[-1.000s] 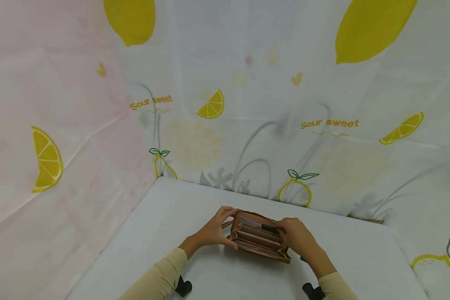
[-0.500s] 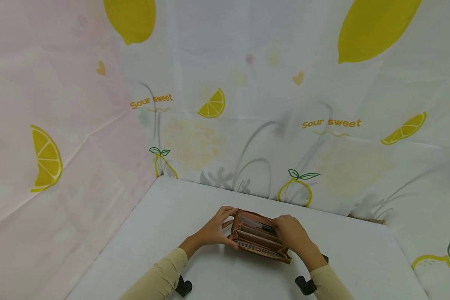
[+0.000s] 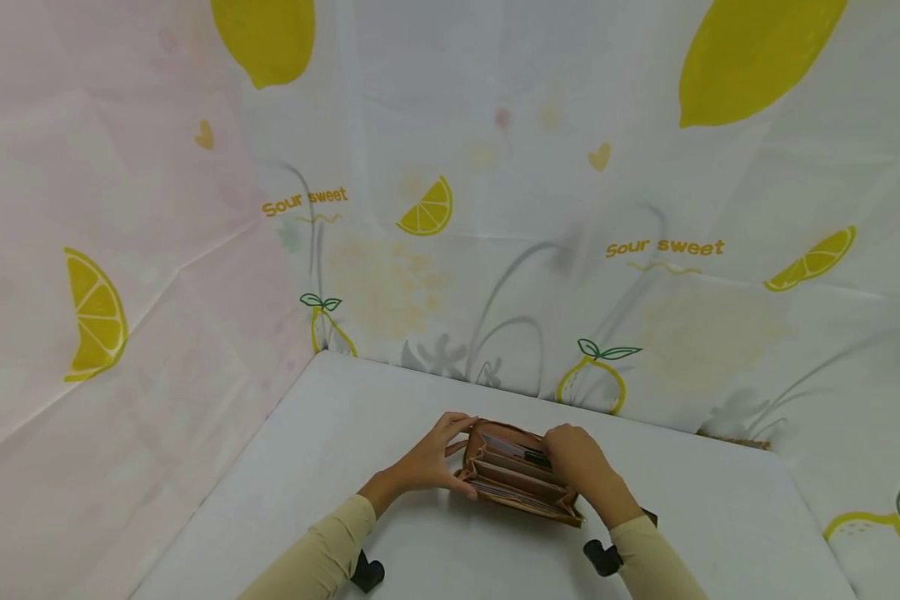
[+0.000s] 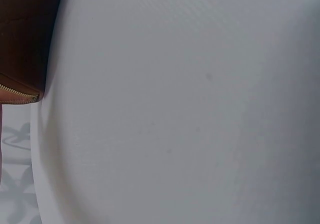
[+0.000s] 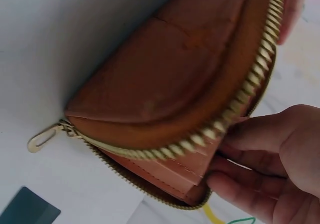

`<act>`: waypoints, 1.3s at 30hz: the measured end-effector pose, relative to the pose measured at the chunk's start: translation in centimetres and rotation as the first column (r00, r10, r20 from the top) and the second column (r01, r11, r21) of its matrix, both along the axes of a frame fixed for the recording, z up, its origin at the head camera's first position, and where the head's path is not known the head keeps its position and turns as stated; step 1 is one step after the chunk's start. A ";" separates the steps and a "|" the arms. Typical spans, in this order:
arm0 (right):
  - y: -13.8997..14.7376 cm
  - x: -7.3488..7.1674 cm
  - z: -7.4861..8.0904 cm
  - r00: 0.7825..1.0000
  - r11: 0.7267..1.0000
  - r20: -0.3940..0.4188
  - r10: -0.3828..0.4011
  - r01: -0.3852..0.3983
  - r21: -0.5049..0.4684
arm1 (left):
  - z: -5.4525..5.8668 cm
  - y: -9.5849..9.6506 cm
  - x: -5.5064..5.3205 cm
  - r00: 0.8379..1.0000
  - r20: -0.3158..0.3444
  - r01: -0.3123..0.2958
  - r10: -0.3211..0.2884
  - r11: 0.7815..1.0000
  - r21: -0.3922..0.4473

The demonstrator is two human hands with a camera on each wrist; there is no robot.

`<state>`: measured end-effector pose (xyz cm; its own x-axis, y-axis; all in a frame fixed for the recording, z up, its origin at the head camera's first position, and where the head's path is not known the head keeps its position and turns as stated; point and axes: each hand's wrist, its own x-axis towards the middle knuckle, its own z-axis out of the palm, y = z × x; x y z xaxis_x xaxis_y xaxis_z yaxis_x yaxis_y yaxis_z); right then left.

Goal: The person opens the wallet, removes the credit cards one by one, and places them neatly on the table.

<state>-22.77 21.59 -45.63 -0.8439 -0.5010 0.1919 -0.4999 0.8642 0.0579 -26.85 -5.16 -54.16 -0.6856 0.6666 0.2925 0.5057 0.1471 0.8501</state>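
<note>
An unzipped brown zip-around wallet (image 3: 521, 479) stands on the white table with its pleated compartments facing up. My left hand (image 3: 431, 458) grips the wallet's left end, thumb at the near side and fingers at the far side. My right hand (image 3: 579, 460) reaches into the far right compartment with curled fingers. A dark card (image 3: 537, 458) in that slot runs up to these fingers. In the right wrist view, the right hand (image 5: 275, 159) has its thumb and fingertips inside the wallet (image 5: 165, 69), partly hidden by the zipped wall. The left wrist view shows only a wallet corner (image 4: 22, 49).
A dark green card (image 5: 30, 207) lies on the table near the wallet's zip pull (image 5: 44, 138). In the head view a dark edge (image 3: 649, 517) shows beside my right forearm. Behind the table (image 3: 360, 400) hangs a lemon-printed backdrop (image 3: 480, 292).
My right hand has shifted slightly toward the wallet's far edge and left, with its fingers covering more of the dark card's right end. The left hand and wallet have stayed put.
</note>
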 end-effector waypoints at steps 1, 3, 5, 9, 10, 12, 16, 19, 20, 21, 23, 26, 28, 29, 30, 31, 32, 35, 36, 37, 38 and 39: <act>0.0 0.0 -0.1 1.000 1.000 -0.002 0.003 -0.003 0.015 | 0.0 0.0 0.0 1.000 -0.001 0.003 -0.003 1.000 0.003; 0.0 0.0 -0.4 1.000 1.000 0.001 0.005 -0.005 0.026 | 0.0 0.0 0.0 1.000 -0.005 0.008 -0.008 1.000 0.004; 0.1 0.0 -0.6 1.000 1.000 0.001 0.004 -0.004 0.015 | 0.0 0.0 0.0 1.000 -0.010 0.014 -0.014 1.000 0.008; 0.3 0.3 -0.8 1.000 1.000 0.006 -0.004 0.004 0.001 | 0.0 0.0 0.0 1.000 -0.015 0.010 -0.010 1.000 0.004; 0.3 0.4 -0.8 1.000 1.000 0.002 -0.007 0.007 -0.001 | 0.0 0.0 0.0 1.000 -0.016 0.008 -0.008 1.000 0.000; 0.4 0.6 -1.0 1.000 1.000 -0.007 -0.009 0.009 0.007 | -0.1 0.0 0.0 1.000 -0.016 0.004 -0.004 1.000 -0.006; 0.5 0.8 -0.9 0.999 1.000 -0.030 -0.011 0.012 0.008 | -0.1 0.1 0.0 1.000 -0.015 0.004 -0.004 1.000 -0.017; 0.6 0.8 -0.4 0.998 1.000 -0.055 -0.009 0.007 -0.024 | -0.1 0.1 0.1 1.000 -0.023 0.007 -0.007 1.000 -0.009; 0.7 0.8 -0.3 0.998 0.999 -0.064 -0.003 0.001 -0.032 | 0.0 0.0 0.1 1.000 -0.027 0.009 -0.009 1.000 -0.006; 0.7 0.7 -0.1 0.998 0.999 -0.070 0.004 -0.006 -0.034 | 0.0 0.0 0.1 0.999 -0.034 0.008 -0.008 1.000 -0.004; 0.8 0.7 0.2 0.997 0.999 -0.074 0.021 -0.024 -0.034 | 0.0 0.0 0.1 0.999 -0.043 0.007 -0.008 1.000 -0.005; 0.9 0.7 0.4 0.999 0.997 -0.029 0.026 -0.028 -0.069 | 0.1 -0.1 0.0 0.998 -0.058 0.012 -0.012 1.000 -0.008; 1.0 0.7 0.5 1.000 0.992 0.016 0.019 -0.017 -0.125 | 0.1 -0.1 0.0 0.998 -0.068 0.014 -0.014 1.000 -0.008; 1.0 0.7 0.6 0.999 0.988 0.039 0.015 -0.009 -0.154 | 0.1 -0.1 0.0 0.997 -0.072 0.014 -0.015 1.000 -0.008; 1.1 0.7 0.6 0.998 0.984 0.060 0.013 -0.002 -0.177 | 0.1 -0.1 0.0 0.997 -0.075 0.015 -0.015 1.000 -0.006; 1.1 0.6 0.6 0.997 0.981 0.083 0.010 0.006 -0.194 | 0.1 -0.1 0.0 0.997 -0.075 0.016 -0.016 1.000 -0.005; 1.2 0.6 0.7 0.995 0.979 0.101 0.012 0.009 -0.204 | 0.1 -0.1 0.0 0.997 -0.075 0.013 -0.014 1.000 -0.010; 1.6 0.3 0.8 0.987 0.976 0.160 0.026 0.010 -0.219 | 0.0 -0.2 0.0 0.998 -0.063 0.011 -0.013 1.000 -0.021; 1.7 0.3 0.9 0.984 0.974 0.176 0.036 0.005 -0.227 | 0.0 -0.2 0.0 0.998 -0.058 0.012 -0.013 1.000 -0.024; 1.9 0.2 1.0 0.981 0.972 0.185 0.051 -0.006 -0.236 | -0.1 -0.2 0.0 0.998 -0.056 0.013 -0.014 1.000 -0.029; 2.2 0.1 1.1 0.980 0.968 0.188 0.067 -0.018 -0.250 | -0.2 -0.2 0.0 0.998 -0.059 0.009 -0.011 0.999 -0.034; 2.4 0.0 1.3 0.980 0.964 0.183 0.083 -0.032 -0.264 | -0.2 -0.2 0.0 0.998 -0.063 0.009 -0.011 0.999 -0.034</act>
<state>-22.76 23.97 -44.35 -0.8485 -0.5045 0.1598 -0.5292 0.8062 -0.2647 -26.90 -5.34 -54.35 -0.6595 0.6838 0.3122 0.5601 0.1700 0.8108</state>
